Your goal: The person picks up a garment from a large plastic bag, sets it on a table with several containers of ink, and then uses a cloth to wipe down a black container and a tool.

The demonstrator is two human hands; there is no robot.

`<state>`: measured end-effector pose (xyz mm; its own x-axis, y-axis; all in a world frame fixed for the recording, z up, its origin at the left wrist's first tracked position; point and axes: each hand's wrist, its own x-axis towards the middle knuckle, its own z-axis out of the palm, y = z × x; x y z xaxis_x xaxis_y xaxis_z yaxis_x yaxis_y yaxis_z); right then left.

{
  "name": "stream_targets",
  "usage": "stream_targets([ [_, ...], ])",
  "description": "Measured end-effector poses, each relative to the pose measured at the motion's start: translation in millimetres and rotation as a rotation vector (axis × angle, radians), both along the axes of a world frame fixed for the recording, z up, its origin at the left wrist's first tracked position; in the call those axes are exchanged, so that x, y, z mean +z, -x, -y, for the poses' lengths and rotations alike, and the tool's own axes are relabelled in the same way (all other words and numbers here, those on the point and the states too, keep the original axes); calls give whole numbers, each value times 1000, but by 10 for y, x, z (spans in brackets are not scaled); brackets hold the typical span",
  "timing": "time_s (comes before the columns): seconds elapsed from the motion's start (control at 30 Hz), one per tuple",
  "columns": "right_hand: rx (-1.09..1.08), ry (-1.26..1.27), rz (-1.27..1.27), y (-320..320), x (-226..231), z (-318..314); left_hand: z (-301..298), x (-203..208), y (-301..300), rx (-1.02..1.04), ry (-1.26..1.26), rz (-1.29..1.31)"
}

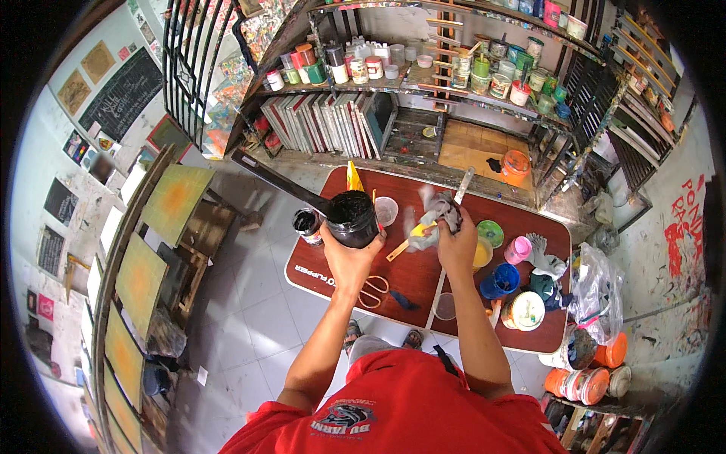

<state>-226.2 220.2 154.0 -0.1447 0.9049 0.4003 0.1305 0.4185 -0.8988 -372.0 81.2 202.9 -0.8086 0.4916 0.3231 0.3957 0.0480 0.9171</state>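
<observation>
My left hand [352,263] is wrapped around a dark tub [354,231] of black ink or paint, raised over the table. A long black paddle-like tool [280,178] leans out of the tub toward the upper left. My right hand [457,246] is closed on a crumpled grey rag [439,208], partly smeared by motion. Beneath the rag lies a yellow-and-wood tool [408,240], its far end hidden. A metal blade [464,185] shows just beyond the right hand. Left of the tub stands a smaller open jar [306,224] with black contents.
The red-brown table [393,303] also carries scissors [372,292], a clear cup [386,209], a blue cup [500,281], a pink cup [518,250] and a white-lidded tub [524,310]. Shelves of paint pots [499,85] line the back. A rack of greenish-yellow panels [134,284] stands left.
</observation>
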Motion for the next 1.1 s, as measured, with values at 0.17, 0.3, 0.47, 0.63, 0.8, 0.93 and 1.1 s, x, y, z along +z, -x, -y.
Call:
stream_targets([
  [0.17,125,314,134,155,614,233,-38,-2,-74,-12,2,-7],
  [0.3,305,518,-291,492,413,324,-139,-125,-99,-4,-43,7],
  [0.47,88,138,-135,660,418,561,-205,-133,-152,-24,-116,52],
  [0.63,31,-225,195,604,467,810,-193,-151,-118,45,-67,-41],
  [0.8,101,-265,239,548,461,824,-235,-215,-82,-68,-118,-112],
  [0.93,141,-531,214,510,384,969,-193,-473,-47,-205,-430,189],
  [1.1,51,-142,-3,484,266,882,-291,-382,-89,-62,-176,-7],
])
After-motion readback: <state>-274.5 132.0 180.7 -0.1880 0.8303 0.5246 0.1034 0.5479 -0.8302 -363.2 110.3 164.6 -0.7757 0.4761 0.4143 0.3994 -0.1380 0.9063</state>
